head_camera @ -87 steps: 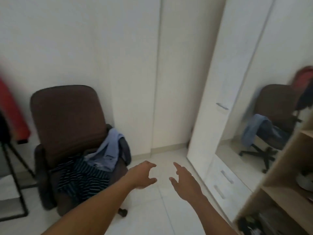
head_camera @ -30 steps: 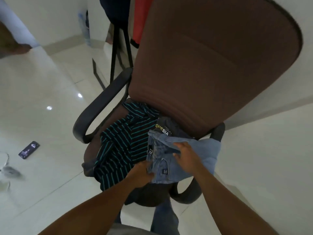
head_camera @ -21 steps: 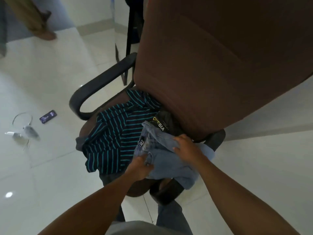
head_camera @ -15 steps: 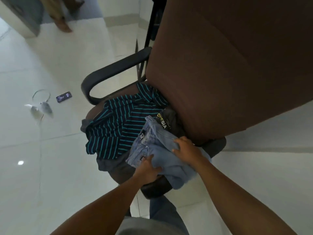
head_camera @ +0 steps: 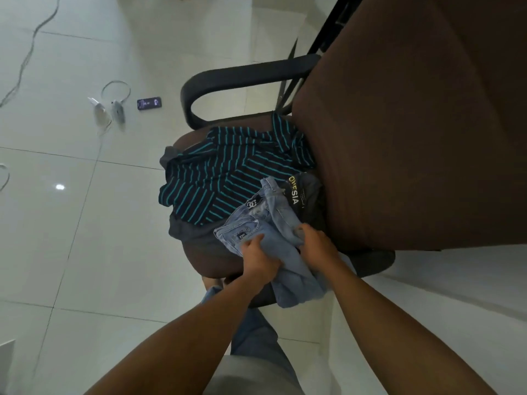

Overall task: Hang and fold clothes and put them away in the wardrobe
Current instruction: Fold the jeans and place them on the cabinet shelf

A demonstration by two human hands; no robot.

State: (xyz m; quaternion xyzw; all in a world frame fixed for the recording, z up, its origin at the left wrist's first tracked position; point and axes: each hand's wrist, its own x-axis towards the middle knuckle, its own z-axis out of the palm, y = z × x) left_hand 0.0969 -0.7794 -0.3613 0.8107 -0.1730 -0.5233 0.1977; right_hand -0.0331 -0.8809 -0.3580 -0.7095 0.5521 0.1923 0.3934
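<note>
A pair of light blue jeans [head_camera: 275, 223] lies crumpled at the near edge of a brown office chair [head_camera: 413, 124]. My left hand [head_camera: 258, 256] grips the jeans' near side, and my right hand [head_camera: 315, 243] clutches the cloth just right of it. Beyond the jeans, a dark shirt with teal stripes [head_camera: 225, 175] is spread over the seat. A black garment with yellow lettering [head_camera: 303, 195] sits against the backrest. Grey cloth [head_camera: 194, 232] pokes out under the striped shirt.
The chair's black armrest [head_camera: 242, 78] curves over the far side of the seat. On the white tiled floor to the left lie a phone [head_camera: 149, 103], a white charger with cable [head_camera: 109, 109] and another cable [head_camera: 25, 55]. A black stand's legs [head_camera: 328, 27] rise behind the chair.
I have gone from reaching toward the chair to gripping the jeans with both hands. Over the last second my head has swung over the seat and the jeans are bunched nearer the seat's edge.
</note>
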